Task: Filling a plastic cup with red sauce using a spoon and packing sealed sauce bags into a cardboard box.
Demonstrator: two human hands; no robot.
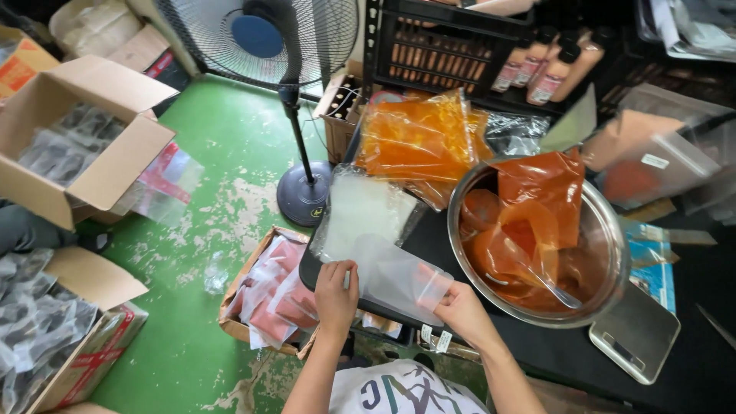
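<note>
Holding one clear plastic pouch flat over the black table's front edge: left hand fingers curled gripping its near end, right hand pinching its far corner, within reach of steel bowl containing orange sauce bags.

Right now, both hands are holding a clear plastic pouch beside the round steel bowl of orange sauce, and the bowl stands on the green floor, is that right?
Not quite: the head view shows the round steel bowl standing on the black table, not the green floor. The left hand and right hand do hold the clear plastic pouch beside it.
</note>
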